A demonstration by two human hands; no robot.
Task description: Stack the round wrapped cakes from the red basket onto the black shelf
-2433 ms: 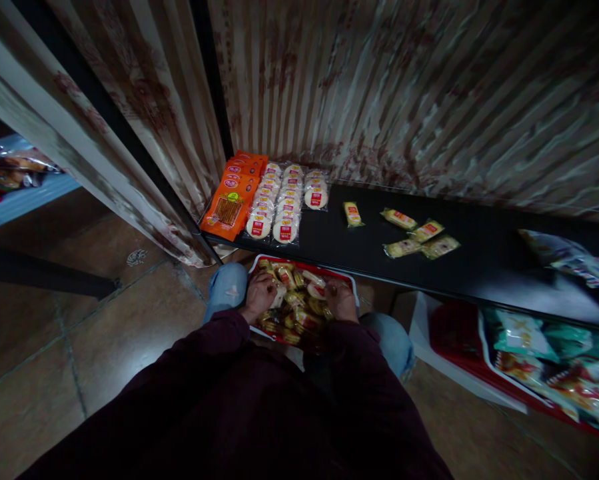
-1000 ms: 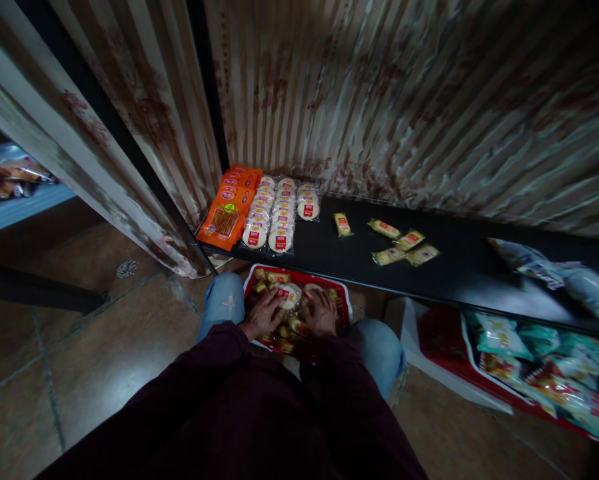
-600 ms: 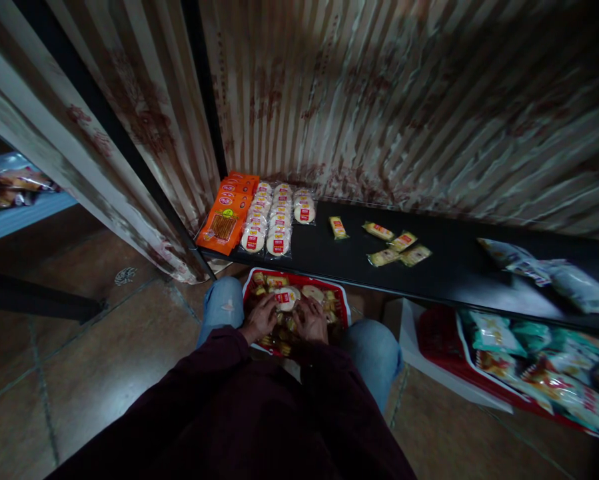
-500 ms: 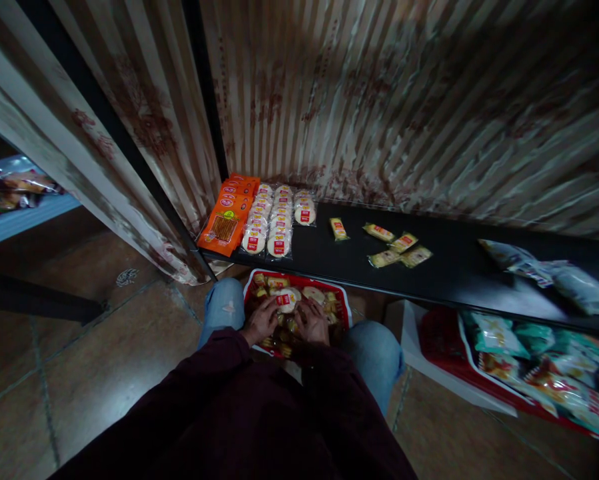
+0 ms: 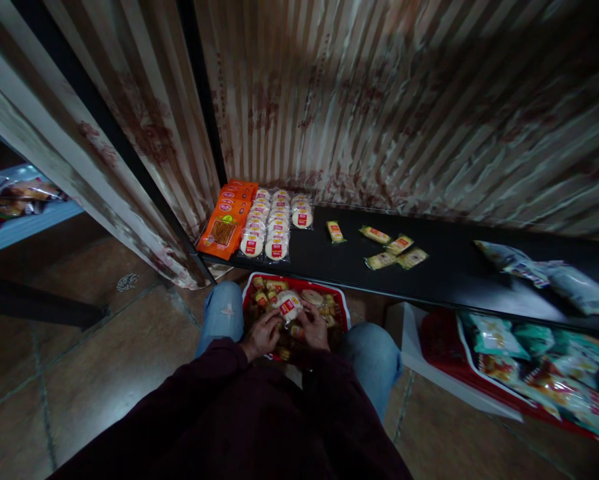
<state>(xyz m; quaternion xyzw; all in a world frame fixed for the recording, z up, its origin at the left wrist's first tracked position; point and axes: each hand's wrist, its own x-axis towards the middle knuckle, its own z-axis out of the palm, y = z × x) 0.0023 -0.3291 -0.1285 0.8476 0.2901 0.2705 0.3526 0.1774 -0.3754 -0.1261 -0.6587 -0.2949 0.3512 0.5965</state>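
Note:
Between my two hands is a round white cracker pack [image 5: 288, 306] with a red label, held over a red basket [image 5: 348, 308] of small wrapped snacks. My left hand [image 5: 264, 333] has its fingers closed at the pack's lower left edge. My right hand [image 5: 314, 325] grips its right edge. Beyond the basket, overlapping rows of similar round packs [image 5: 277, 248] lie on a black shelf [image 5: 319, 260], beside orange snack bags [image 5: 223, 230] at its left end.
Small yellow packets [image 5: 335, 231] are scattered mid-shelf, and silvery bags [image 5: 582, 287] lie at its right. A second red basket [image 5: 442, 340] with green and white bags stands below right. Dark posts [image 5: 202, 87] and a striped curtain [image 5: 379, 120] border the shelf.
The round pack has tilted and shifted slightly right between my hands. My fingers have moved toward its edges, leaving more of it showing.

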